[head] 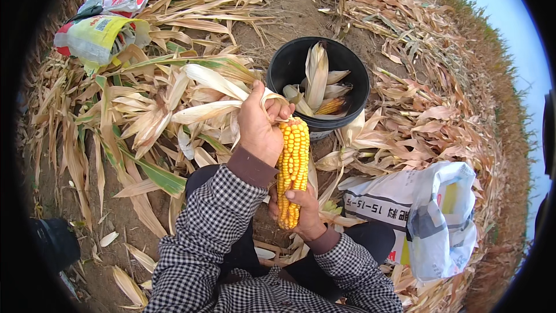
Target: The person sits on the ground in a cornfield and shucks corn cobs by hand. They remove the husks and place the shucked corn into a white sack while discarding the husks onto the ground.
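Observation:
A bare yellow ear of corn (293, 156) hangs between my two hands, its tip pointing towards me. My right hand (306, 211) grips it near the tip, thumb on the kernels. At the stem end, my left hand (263, 124) is closed on pale husk leaves (213, 80), which are folded back to the left and away from the kernels. Just beyond my hands stands a black plastic bucket (318, 120) holding several ears of corn (316, 71) still in dry husk. One ear in it shows part of its yellow kernels (331, 105).
A white woven fertilizer sack (391, 195) bearing writing lies by my right knee. More printed sacks (100, 37) lie crumpled at the far left. Dry corn leaves (417, 117) and stalks cover much of the soil. At the left edge is a dark object (54, 243).

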